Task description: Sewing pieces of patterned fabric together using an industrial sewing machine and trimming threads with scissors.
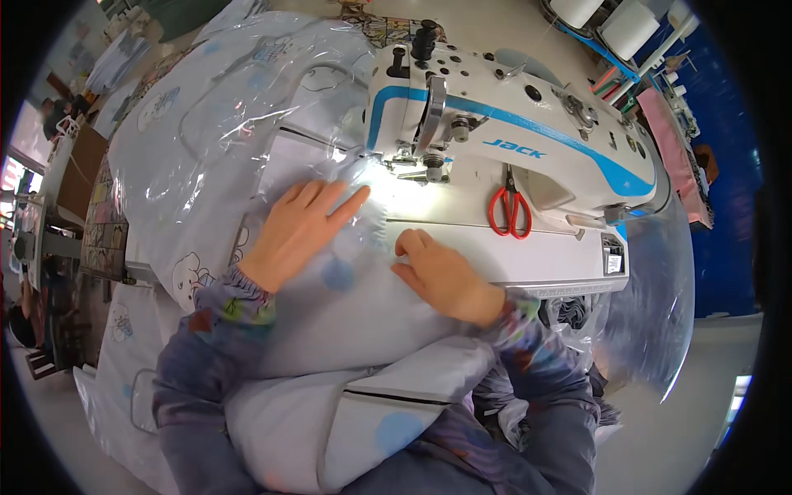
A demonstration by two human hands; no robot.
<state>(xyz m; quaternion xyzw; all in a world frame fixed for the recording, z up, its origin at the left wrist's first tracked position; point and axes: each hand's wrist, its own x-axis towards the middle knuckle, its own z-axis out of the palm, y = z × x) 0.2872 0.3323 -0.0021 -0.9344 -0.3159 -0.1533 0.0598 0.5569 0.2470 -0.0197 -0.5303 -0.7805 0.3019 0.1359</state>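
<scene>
White fabric with grey trim and pale blue spots (330,346) spreads from my lap up to the white and blue sewing machine (511,132). A glossy clear plastic layer covers part of it at the left. My left hand (301,227) lies flat on the fabric just left of the lit needle area, fingers stretched and thumb apart. Beside the fabric's right edge is my right hand (441,276), its fingers bent and the thumb apart from them. Nothing shows between them. The machine's foot and needle are lost in the glare of the lamp.
Red-handled scissors (510,211) rest on the machine bed, right of the needle area. White thread cones (631,33) stand on a rack at the far right. Dark bundled material (569,312) hangs below the table's right front edge. Other people are at the far left.
</scene>
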